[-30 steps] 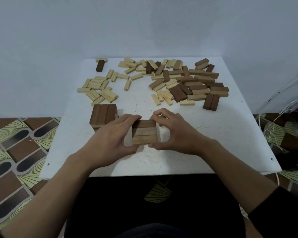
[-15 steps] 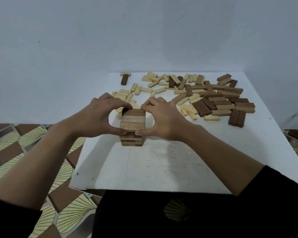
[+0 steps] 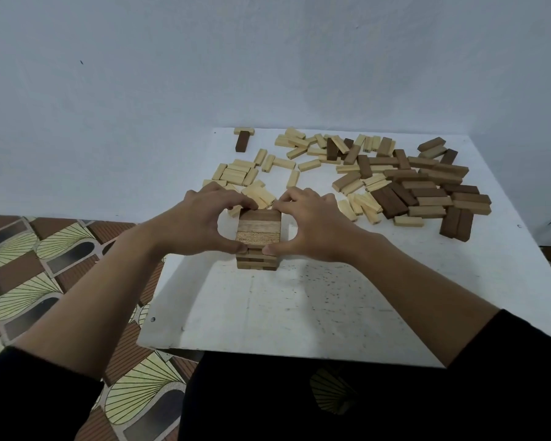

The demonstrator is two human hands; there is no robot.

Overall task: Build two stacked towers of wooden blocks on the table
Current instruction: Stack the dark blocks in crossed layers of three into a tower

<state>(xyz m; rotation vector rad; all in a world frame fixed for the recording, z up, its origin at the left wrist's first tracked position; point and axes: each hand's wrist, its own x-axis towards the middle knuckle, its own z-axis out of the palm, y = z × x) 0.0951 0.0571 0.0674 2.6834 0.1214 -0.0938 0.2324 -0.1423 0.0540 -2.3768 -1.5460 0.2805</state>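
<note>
block layer [image 3: 258, 229] now atop tower [image 3: 256, 263], fingers [image 3: 236, 201] of left hand [image 3: 198, 224], right hand [image 3: 315, 232] around it

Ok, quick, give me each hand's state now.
Left hand: pinches the top layer of the block tower.
Right hand: pinches the same layer, opposite side.

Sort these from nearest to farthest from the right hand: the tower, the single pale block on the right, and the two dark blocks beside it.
1. Tower: the right hand holds it.
2. Single pale block: off to the right.
3. Two dark blocks: farther right still.
</note>
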